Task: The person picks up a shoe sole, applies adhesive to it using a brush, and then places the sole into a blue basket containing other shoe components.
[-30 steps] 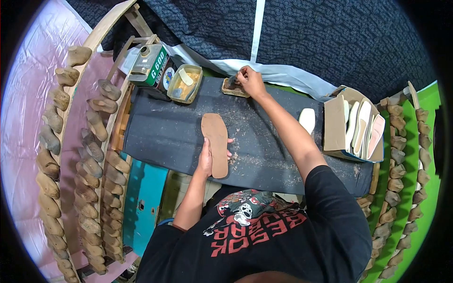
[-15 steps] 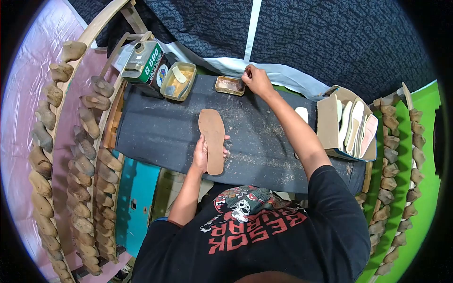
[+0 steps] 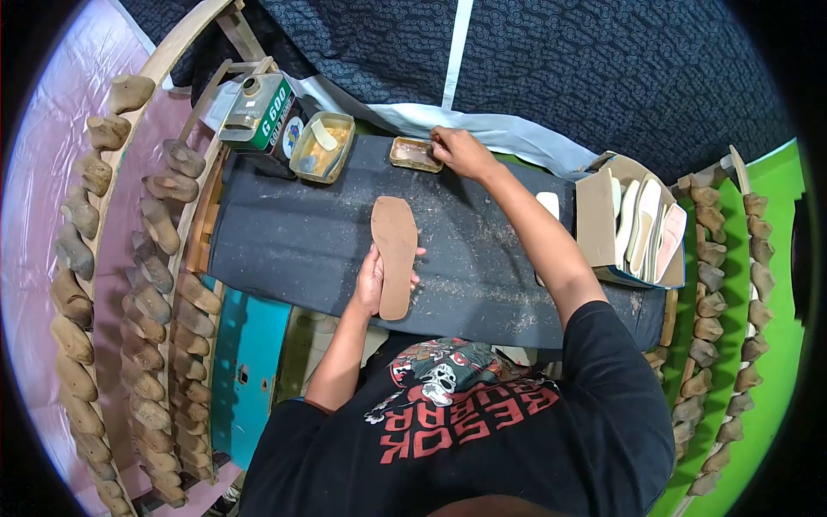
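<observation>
A brown shoe insole (image 3: 395, 246) lies lengthwise across my left hand (image 3: 369, 282), with the thumb along one edge and fingertips showing at the other. My right hand (image 3: 465, 155) is stretched to the far side of the table, its fingers bent together over the right end of a small rectangular tray (image 3: 414, 165). The tray has a pale, whitish inside. Whatever those fingers pinch, if anything, is hidden or too small to make out.
On the dark tabletop (image 3: 284, 233), speckled with debris, stand a G 600 can (image 3: 263, 112) and a plastic tub (image 3: 325, 177) of yellowish paste. A cardboard box (image 3: 594, 215) holds several pale insoles. Racks of wooden shoe lasts (image 3: 159, 224) flank both sides.
My right hand has shifted left and slightly down, from beside the small tray to over its right end. The insole in my left hand has turned a little and moved slightly right.
</observation>
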Demonstrator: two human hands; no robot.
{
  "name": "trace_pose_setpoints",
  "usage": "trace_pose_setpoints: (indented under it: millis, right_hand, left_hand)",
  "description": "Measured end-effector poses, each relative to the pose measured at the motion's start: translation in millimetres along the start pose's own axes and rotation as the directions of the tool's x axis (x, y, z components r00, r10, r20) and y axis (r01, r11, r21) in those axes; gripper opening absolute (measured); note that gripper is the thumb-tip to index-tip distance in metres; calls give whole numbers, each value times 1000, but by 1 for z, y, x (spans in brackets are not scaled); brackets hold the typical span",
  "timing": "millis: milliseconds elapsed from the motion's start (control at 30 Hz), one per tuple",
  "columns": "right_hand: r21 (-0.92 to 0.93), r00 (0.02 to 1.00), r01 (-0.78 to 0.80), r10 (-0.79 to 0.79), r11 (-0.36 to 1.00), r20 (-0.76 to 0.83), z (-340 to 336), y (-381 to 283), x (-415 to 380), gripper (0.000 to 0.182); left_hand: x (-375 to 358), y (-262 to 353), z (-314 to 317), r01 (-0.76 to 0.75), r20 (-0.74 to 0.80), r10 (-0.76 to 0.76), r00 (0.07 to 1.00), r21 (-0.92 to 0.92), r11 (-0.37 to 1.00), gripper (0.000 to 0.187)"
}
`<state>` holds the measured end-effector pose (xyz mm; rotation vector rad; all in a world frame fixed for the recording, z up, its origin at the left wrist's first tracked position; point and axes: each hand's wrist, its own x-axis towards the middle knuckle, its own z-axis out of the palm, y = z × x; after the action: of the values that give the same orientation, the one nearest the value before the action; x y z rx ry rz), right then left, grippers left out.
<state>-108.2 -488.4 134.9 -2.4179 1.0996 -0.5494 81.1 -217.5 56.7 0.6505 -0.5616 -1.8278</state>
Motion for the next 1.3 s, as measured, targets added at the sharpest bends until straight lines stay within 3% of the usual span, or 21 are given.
trace_pose_setpoints:
  millis: [300,467,767,1000,1133,1200,1300]
  right_hand:
    - [79,998,16,-11,997,-57,11,0,5,27]
    - [-6,989,6,-7,1000,-150,8,-6,8,24]
    - [16,993,-69,70,997,-98,16,-12,12,23]
    - [72,990,-10,20,997,-143,20,-12,8,25]
    - [242,967,-38,97,970,-235,19,-1,7,27]
    - [526,908,-130,314,840,-278,15,6,1,24]
    - [602,889,-81,331,794,-317,7,12,-4,22]
  left_hand:
    - [-5,2,0,-9,1,9,1000,17,1000,71]
    - [-7,1,-3,6,-10,-5,1000,11,1000,71]
    - [-8,4,0,-8,-32,10,999,40,999,71]
    - [-7,3,-2,-10,-73,12,997,31,999,69]
    - [-3,1,-4,-16,-58,19,998,62,998,70]
    - [-2,-1,0,-20,-61,19,998,-20,1000,71]
    - [4,-3,1,7,-27,-8,1000,-43,999,71]
